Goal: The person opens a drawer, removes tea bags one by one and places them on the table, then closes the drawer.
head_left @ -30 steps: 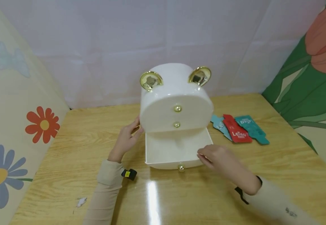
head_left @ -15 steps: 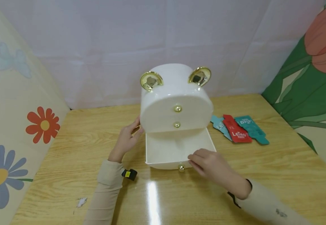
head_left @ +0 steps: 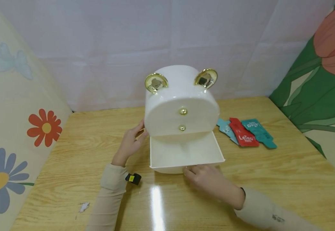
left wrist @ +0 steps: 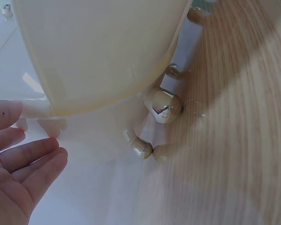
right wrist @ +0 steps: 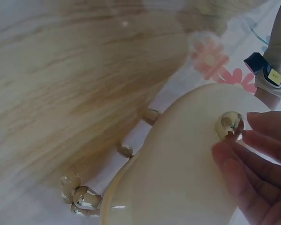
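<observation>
A white storage box with gold ears stands on the table, its bottom drawer pulled out and bare inside. My right hand is at the drawer's front. In the right wrist view, its thumb and fingers pinch the gold drawer knob, which they partly hide in the head view. My left hand rests against the box's left side, fingers extended. The left wrist view shows those fingers beside the glossy white wall, and gold ball feet under the box.
Several flat sachets lie right of the box: a light blue one, a red one and a teal one. Two gold knobs mark the upper front. A white scuff shows on the wooden table.
My right hand has moved left along the drawer's front edge, from its right corner to the knob in the middle. The left hand and the box have stayed in place.
</observation>
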The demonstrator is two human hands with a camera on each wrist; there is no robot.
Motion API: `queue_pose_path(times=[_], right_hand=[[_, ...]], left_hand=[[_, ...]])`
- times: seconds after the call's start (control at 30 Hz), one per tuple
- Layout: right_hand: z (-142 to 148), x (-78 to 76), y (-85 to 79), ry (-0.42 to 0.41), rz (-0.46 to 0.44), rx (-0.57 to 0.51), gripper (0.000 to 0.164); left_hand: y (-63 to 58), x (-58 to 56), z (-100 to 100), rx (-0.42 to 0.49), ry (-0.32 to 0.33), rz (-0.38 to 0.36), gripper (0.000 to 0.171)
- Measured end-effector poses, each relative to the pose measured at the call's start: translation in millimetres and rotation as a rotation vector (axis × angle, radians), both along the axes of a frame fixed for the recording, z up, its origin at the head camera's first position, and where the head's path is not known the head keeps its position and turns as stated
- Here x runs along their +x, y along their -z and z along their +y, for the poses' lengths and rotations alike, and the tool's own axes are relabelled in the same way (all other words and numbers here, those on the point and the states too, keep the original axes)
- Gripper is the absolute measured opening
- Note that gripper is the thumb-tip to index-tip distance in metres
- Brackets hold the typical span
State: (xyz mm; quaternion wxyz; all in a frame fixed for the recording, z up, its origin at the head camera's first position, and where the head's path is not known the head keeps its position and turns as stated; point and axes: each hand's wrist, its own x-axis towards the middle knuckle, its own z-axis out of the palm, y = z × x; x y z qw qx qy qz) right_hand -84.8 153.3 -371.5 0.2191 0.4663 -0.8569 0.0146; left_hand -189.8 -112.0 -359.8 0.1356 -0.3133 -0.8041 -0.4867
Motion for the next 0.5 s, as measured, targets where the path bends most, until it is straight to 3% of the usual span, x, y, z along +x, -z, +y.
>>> queue_pose_path(times=[0.13, 0.5], right_hand=[[-0.9, 0.2, 3.5, 0.026, 0.001, 0.034, 0.025], [-2.5, -3.1, 6.6, 0.049, -0.005, 0.017, 0.023]], left_hand=[[-12.2, 8.2, 2.4, 0.001, 0.007, 0.009, 0.046], [-12.9, 8.6, 3.0, 0.012, -0.001, 0.017, 0.046]])
